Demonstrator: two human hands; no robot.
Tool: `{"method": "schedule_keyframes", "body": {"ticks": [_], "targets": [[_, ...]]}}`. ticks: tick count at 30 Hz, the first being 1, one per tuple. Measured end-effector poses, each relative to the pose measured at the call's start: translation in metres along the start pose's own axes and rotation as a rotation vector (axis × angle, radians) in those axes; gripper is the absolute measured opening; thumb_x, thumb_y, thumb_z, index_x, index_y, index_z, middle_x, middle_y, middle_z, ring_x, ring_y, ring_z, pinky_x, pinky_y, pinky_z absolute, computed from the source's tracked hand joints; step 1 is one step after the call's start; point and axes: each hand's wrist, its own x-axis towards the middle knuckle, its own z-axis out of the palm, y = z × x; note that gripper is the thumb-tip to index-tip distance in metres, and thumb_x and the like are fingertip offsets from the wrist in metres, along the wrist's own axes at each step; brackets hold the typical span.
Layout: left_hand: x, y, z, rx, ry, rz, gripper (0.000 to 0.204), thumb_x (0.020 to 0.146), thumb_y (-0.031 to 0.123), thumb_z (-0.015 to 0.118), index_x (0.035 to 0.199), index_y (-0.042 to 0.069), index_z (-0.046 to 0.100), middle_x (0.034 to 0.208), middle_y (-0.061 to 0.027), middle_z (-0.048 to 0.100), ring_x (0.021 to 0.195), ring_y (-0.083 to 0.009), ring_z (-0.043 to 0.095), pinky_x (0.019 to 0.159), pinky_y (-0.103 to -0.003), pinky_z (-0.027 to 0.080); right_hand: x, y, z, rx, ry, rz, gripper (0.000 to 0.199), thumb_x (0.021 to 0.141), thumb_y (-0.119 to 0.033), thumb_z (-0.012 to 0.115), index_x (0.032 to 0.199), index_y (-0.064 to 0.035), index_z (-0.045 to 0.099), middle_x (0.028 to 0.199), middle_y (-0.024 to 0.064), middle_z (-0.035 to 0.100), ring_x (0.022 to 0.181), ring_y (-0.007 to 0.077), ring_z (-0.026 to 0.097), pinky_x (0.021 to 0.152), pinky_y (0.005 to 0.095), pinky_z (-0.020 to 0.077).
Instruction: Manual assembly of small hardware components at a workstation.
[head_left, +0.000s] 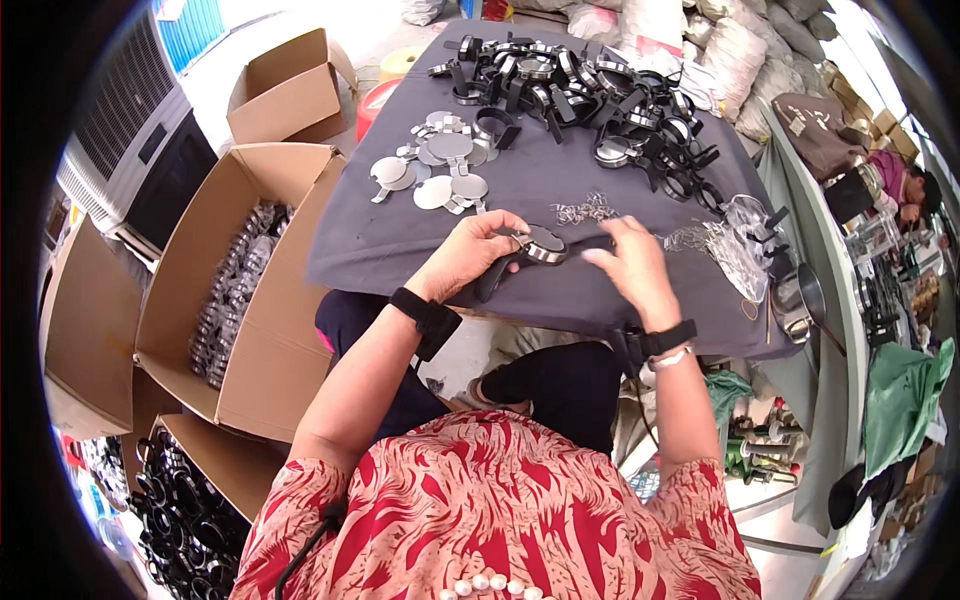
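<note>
Over the near part of the grey table (370,240), a clamp (545,246) is held by the left hand (468,252) — its rim is pinched between thumb and fingers, its round grey top is turned up, and its black handle (489,281) is slanted down toward the near edge. Across from it, the right hand (638,270) is raised just beside the clamp, thumb and fingers spread apart; whether anything tiny is caught at the blurred fingertips cannot be told.

Just beyond that hand, small wire clips (588,209) are strewn in a loose heap, and more are scattered by a clear plastic bag (738,245) to the right. Metal discs (450,148) are piled ahead of the left hand, overlapping. At the far end, a big tangle of clamps (560,85) is heaped, black handles pointed every way.

At the right corner, a metal cup (790,308) is placed. Down on the left, a cardboard box (280,320) is stocked with shiny wrapped pieces (222,322) — and below it, black parts (180,520) are massed.
</note>
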Motion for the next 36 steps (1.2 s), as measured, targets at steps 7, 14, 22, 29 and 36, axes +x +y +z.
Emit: {"method": "schedule_keyframes", "body": {"ticks": [7, 14, 22, 29, 36], "targets": [[-0.001, 0.008, -0.007, 0.1, 0.164, -0.252, 0.016, 0.084, 0.008, 0.064, 0.097, 0.005, 0.056, 0.077, -0.0032, 0.061, 0.062, -0.0085, 0.058, 0.047, -0.022, 0.047, -0.019, 0.063, -0.026, -0.218, -0.285, 0.024, 0.02, 0.069, -0.003, 0.071, 0.086, -0.0014, 0.06, 0.087, 0.0164, 0.059, 0.087, 0.0363, 0.059, 0.076, 0.0435, 0.0476], [0.005, -0.008, -0.003, 0.076, 0.25, -0.157, 0.007, 0.08, 0.004, 0.065, 0.084, 0.003, 0.06, 0.078, -0.0027, 0.062, 0.066, -0.0081, 0.056, 0.053, -0.022, 0.046, -0.017, 0.069, -0.034, -0.039, -0.303, 0.014, 0.034, 0.065, 0.005, 0.07, 0.095, -0.0003, 0.058, 0.084, 0.0116, 0.058, 0.075, 0.0268, 0.058, 0.071, 0.034, 0.0473], [0.005, -0.008, -0.007, 0.053, 0.2, -0.112, 0.005, 0.08, 0.004, 0.064, 0.081, 0.003, 0.06, 0.074, -0.0017, 0.061, 0.062, -0.0076, 0.054, 0.05, -0.023, 0.045, -0.03, 0.087, -0.031, 0.034, -0.235, 0.11, 0.042, 0.066, 0.001, 0.071, 0.106, 0.0, 0.058, 0.094, 0.0147, 0.06, 0.087, 0.0296, 0.06, 0.075, 0.0375, 0.0489], [0.006, -0.014, -0.013, 0.004, 0.182, -0.112, 0.004, 0.081, 0.005, 0.065, 0.08, 0.004, 0.061, 0.075, -0.0004, 0.063, 0.063, -0.0061, 0.054, 0.055, -0.021, 0.044, -0.025, 0.077, -0.038, -0.009, -0.353, 0.051, 0.037, 0.068, 0.001, 0.07, 0.103, -0.0007, 0.059, 0.089, 0.0153, 0.06, 0.082, 0.0321, 0.059, 0.073, 0.0378, 0.0487], [0.005, -0.001, -0.011, -0.047, 0.148, -0.112, 0.003, 0.079, 0.003, 0.065, 0.077, 0.005, 0.063, 0.071, -0.0002, 0.062, 0.056, -0.0062, 0.053, 0.048, -0.021, 0.042, -0.012, -0.017, -0.025, 0.137, -0.175, -0.223, 0.024, 0.07, 0.004, 0.066, 0.092, -0.0051, 0.059, 0.074, 0.0097, 0.058, 0.076, 0.0254, 0.057, 0.068, 0.033, 0.0462]]}}
